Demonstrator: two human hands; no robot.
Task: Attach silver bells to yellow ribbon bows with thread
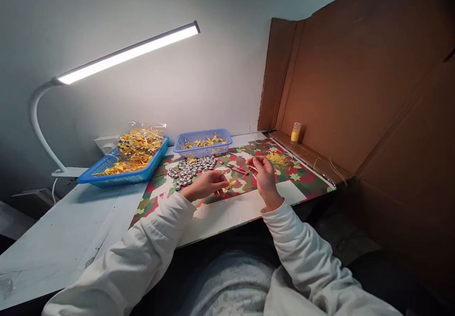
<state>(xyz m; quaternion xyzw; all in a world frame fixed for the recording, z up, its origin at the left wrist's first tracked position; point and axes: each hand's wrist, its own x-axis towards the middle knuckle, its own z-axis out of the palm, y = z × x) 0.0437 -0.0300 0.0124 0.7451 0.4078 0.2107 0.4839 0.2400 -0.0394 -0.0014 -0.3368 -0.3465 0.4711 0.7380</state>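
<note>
My left hand [210,184] is closed in a pinch, with a small yellow ribbon piece [231,184] at its fingertips. To its right, my right hand [263,176] is raised a little above the mat, thumb and fingers pressed together on a thin pale cord [253,168]. Between the hands, just beyond them, lies a pair of small red-handled snips [239,169]. A spread of shiny silver bells [190,170] covers the mat behind my left hand. Beyond my right hand sits a tangle of yellow threads [279,158].
A blue basket [122,179] heaped with yellow ribbon pieces stands at the left, a lavender basket [202,152] at the back. A lamp [130,52] arches overhead. Cardboard walls [337,79] the right side, where a yellow thread spool [295,133] stands. A camouflage mat [295,177] covers the table.
</note>
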